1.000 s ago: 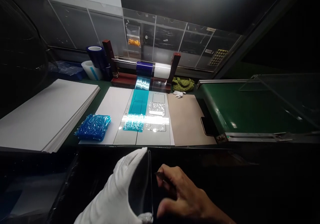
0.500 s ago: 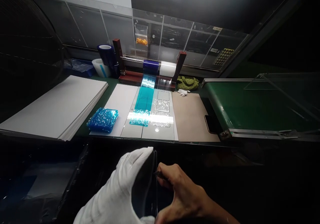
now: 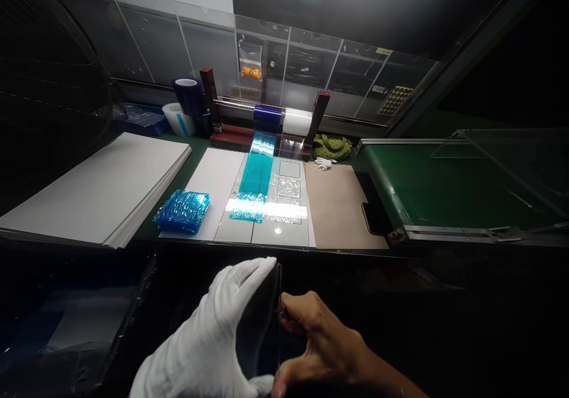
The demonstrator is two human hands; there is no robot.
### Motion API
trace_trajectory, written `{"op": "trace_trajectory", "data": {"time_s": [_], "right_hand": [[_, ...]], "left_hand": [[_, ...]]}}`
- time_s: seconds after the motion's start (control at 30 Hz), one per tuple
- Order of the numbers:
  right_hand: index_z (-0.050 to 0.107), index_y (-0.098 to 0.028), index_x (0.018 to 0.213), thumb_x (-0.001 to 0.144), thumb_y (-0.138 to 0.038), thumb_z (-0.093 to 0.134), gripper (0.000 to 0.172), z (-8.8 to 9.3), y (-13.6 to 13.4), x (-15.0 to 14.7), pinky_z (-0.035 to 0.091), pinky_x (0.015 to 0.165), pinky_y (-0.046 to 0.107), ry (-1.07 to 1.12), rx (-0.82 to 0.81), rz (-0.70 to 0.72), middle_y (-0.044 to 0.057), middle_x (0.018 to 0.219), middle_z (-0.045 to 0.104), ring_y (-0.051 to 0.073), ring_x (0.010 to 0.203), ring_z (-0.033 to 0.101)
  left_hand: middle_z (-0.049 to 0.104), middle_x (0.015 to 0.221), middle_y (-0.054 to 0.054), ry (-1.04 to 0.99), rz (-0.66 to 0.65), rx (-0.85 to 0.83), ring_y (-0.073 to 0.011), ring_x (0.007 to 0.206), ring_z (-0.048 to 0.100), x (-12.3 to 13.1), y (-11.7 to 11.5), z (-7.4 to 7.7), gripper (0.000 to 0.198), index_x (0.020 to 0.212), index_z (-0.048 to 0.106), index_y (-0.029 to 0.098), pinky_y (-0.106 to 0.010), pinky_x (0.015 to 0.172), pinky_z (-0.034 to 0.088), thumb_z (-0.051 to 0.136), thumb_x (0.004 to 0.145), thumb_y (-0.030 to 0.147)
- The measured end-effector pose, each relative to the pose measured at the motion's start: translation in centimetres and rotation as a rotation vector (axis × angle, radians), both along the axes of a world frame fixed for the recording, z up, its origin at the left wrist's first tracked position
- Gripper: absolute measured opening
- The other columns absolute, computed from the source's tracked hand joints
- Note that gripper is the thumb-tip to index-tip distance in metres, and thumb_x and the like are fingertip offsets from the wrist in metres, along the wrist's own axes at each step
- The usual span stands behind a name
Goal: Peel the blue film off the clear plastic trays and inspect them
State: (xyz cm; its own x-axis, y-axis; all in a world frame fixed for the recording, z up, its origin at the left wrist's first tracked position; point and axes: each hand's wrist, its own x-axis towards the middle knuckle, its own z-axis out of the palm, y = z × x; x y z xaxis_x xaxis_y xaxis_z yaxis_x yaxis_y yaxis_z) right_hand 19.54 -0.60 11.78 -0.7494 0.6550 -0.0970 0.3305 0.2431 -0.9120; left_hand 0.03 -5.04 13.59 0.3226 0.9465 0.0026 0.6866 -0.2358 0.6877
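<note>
My left hand, in a white glove, grips a thin, dark, glossy rectangular panel by its top and bottom edges. The panel stands on edge below the bench front, turned nearly edge-on to me. My right hand is bare and curled at the panel's right side. Its index finger and thumb reach that edge, with a small dark thing at the fingertip that I cannot make out. Behind them on the bench, blue film runs down from a roll onto a clear sheet marked with rectangular outlines.
Left on the bench are a stack of white sheets and a pile of blue film-covered pieces. A phone lies by a brown board. A green conveyor belt stands right. A wooden roll holder is at the back.
The gloved hand and panel have shifted slightly up and to the right. The right hand stays at the panel's edge, almost unmoved.
</note>
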Motion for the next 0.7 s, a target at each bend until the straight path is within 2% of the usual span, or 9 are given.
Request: {"op": "trace_trajectory", "data": {"time_s": [0.33, 0.53, 0.63, 0.7], "right_hand": [[0.037, -0.020, 0.065, 0.050, -0.061, 0.077, 0.060, 0.0, -0.2, -0.2, 0.028, 0.045, 0.016, -0.012, -0.034, -0.017, -0.006, 0.064, 0.040, 0.007, 0.058, 0.034], [0.043, -0.019, 0.067, 0.052, -0.064, 0.075, 0.056, -0.4, -0.3, -0.2, 0.031, 0.047, 0.017, -0.042, -0.034, -0.011, -0.005, 0.066, 0.044, 0.008, 0.061, 0.038], [0.048, -0.019, 0.072, 0.052, -0.067, 0.072, 0.057, -0.9, -0.6, -0.5, 0.034, 0.048, 0.018, -0.050, -0.018, -0.058, -0.005, 0.066, 0.046, 0.009, 0.060, 0.039], [0.048, -0.020, 0.073, 0.052, -0.068, 0.072, 0.058, -1.5, -1.0, -0.6, 0.035, 0.048, 0.019, -0.003, 0.038, -0.151, -0.005, 0.064, 0.045, 0.009, 0.058, 0.037]], "left_hand": [[0.031, 0.144, -0.013, -0.015, -0.061, -0.010, -0.0370, 0.122, 0.044, -0.8, 0.6, -0.8, 0.111, 0.145, 0.010, 0.030, -0.049, 0.092, 0.050, 0.071, 0.056, 0.057], [0.034, 0.144, -0.012, 0.001, -0.041, -0.006, -0.0365, 0.122, 0.045, -0.9, 0.5, -0.8, 0.111, 0.145, 0.012, 0.030, -0.046, 0.091, 0.051, 0.071, 0.056, 0.059], [0.033, 0.144, -0.013, 0.052, -0.017, 0.026, -0.0367, 0.124, 0.043, -1.0, 0.5, -1.1, 0.111, 0.145, 0.012, 0.028, -0.046, 0.093, 0.050, 0.070, 0.056, 0.059], [0.033, 0.144, -0.011, 0.089, 0.014, 0.067, -0.0356, 0.124, 0.041, -1.1, 0.5, -1.4, 0.109, 0.145, 0.013, 0.029, -0.045, 0.095, 0.048, 0.070, 0.057, 0.059]]}}
